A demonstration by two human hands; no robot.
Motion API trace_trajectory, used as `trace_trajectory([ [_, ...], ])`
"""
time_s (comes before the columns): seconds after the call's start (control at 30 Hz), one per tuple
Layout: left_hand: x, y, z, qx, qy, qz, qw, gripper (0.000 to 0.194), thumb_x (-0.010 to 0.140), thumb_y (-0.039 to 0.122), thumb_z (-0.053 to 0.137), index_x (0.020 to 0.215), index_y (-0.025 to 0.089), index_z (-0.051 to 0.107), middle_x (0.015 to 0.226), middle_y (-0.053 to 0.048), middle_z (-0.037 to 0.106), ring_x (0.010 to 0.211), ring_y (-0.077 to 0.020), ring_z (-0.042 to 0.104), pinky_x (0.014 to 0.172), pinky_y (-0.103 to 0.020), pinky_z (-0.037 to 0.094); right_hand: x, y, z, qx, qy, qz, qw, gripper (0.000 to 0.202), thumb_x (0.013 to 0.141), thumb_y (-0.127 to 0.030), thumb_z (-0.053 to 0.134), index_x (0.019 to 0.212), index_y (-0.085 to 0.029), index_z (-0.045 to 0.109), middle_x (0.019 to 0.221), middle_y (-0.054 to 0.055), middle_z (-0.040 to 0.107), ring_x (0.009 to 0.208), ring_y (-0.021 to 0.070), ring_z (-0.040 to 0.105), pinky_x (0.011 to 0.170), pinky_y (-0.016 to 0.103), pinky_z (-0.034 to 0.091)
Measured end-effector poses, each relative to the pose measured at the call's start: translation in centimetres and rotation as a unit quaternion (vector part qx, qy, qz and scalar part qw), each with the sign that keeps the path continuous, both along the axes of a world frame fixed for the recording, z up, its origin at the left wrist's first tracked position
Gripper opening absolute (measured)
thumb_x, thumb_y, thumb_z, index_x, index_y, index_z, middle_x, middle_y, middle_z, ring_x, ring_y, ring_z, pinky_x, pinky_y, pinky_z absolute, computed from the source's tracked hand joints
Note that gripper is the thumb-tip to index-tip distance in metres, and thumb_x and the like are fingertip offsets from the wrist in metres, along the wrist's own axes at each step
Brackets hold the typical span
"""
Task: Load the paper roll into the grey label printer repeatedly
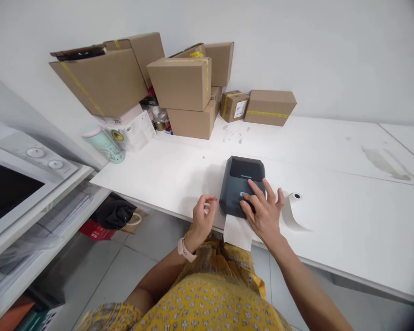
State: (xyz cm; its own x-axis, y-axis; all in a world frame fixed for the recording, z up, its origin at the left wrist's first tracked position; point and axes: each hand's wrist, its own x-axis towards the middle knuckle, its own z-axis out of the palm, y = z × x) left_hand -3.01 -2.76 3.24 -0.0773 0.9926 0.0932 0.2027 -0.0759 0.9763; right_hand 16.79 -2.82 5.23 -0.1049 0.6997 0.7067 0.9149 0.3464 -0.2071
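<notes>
A dark grey device (233, 188) with a glossy black top panel lies on the white table near its front edge. White paper (238, 231) extends from its near side over the edge. My right hand (264, 214) rests on the device with its fingers spread, one fingertip by a small light button. To the left of the device, my left hand (203, 218) is raised with thumb and fingers curled together; whether anything small is between them is hidden. A small white paper roll (291, 209) with a loose tail stands right of my right hand.
Cardboard boxes (182, 85) are stacked along the wall, with two smaller boxes (271, 105) beside them. A green tumbler (105, 146) leans by a white box (138, 131) at the left. A microwave (31, 170) sits on a shelf at far left.
</notes>
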Motion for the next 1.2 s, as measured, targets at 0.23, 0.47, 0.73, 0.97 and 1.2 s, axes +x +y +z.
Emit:
trace_trajectory([
  [0.23, 2.9, 0.5, 1.5, -0.044, -0.116, -0.065, 0.99, 0.054, 0.099, 0.048, 0.052, 0.147, 0.025, 0.046, 0.158, -0.01, 0.045, 0.144, -0.0259, 0.045, 0.119, -0.041, 0.037, 0.9, -3.0, -2.3, -0.115, 0.209, 0.02, 0.971, 0.04, 0.101, -0.047, 0.042, 0.136, -0.031, 0.056, 0.163, 0.008, 0.037, 0.153, 0.0308, 0.027, 0.118, 0.062, 0.026],
  [0.47, 3.5, -0.4, 0.9, -0.041, -0.094, -0.066, 0.993, 0.061, 0.1, 0.053, 0.046, 0.154, 0.025, 0.04, 0.165, -0.007, 0.034, 0.153, -0.0249, 0.031, 0.126, -0.041, 0.027, -0.6, -4.5, -4.0, -0.176, 0.436, -0.018, 0.882, 0.062, 0.101, -0.059, 0.031, 0.156, -0.03, 0.033, 0.166, 0.007, 0.032, 0.154, 0.0298, 0.027, 0.124, 0.059, 0.021],
  [0.73, 3.7, -0.4, 1.5, -0.033, -0.108, -0.079, 0.991, 0.066, 0.098, 0.053, 0.049, 0.155, 0.022, 0.037, 0.167, -0.007, 0.031, 0.154, -0.0268, 0.029, 0.128, -0.042, 0.024, -1.7, -4.3, -3.2, -0.172, 0.442, -0.01, 0.88, 0.067, 0.101, -0.062, 0.027, 0.159, -0.029, 0.029, 0.168, 0.005, 0.027, 0.155, 0.0305, 0.022, 0.125, 0.061, 0.016],
  [0.97, 3.1, 3.9, 5.7, 0.053, -0.146, -0.106, 0.982, 0.058, 0.099, 0.051, 0.048, 0.152, 0.027, 0.039, 0.159, -0.005, 0.045, 0.149, -0.0248, 0.04, 0.122, -0.038, 0.035, 0.2, -0.1, 2.4, -0.062, 0.347, 0.024, 0.936, 0.06, 0.103, -0.056, 0.026, 0.158, -0.031, 0.03, 0.165, 0.007, 0.032, 0.153, 0.0281, 0.028, 0.125, 0.057, 0.022],
  [1.2, 3.9, 10.7, 4.2, -0.028, -0.008, -0.064, 0.998, 0.06, 0.087, 0.016, 0.052, 0.146, 0.014, 0.043, 0.154, -0.017, 0.049, 0.143, -0.0229, 0.048, 0.113, -0.034, 0.042, 2.0, 8.3, 8.0, 0.041, 0.232, 0.035, 0.971, 0.063, 0.102, -0.051, 0.036, 0.157, -0.022, 0.026, 0.163, 0.016, 0.027, 0.154, 0.0293, 0.025, 0.123, 0.056, 0.026],
])
